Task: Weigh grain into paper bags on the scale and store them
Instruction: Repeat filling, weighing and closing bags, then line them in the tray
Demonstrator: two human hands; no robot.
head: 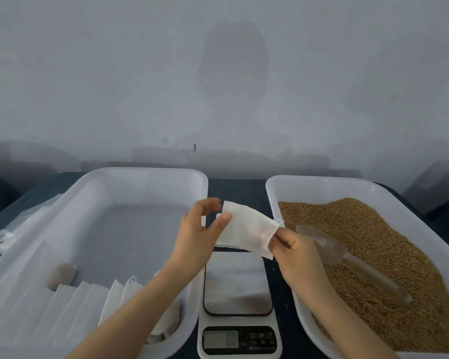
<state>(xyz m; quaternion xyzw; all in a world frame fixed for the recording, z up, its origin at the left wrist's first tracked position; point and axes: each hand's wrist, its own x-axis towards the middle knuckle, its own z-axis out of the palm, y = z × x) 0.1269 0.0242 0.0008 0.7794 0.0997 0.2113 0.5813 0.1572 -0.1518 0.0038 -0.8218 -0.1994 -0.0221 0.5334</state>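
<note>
The scale [237,286] platform lies bare in the narrow lane between the left tub [140,187] and the grain tub [322,187].

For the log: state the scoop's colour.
The scoop is clear, colourless plastic; head view.

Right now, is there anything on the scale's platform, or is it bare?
Bare. The scale platform shows only reflective metal; the paper bag is held above it, pinched between the left hand and right hand.
</note>
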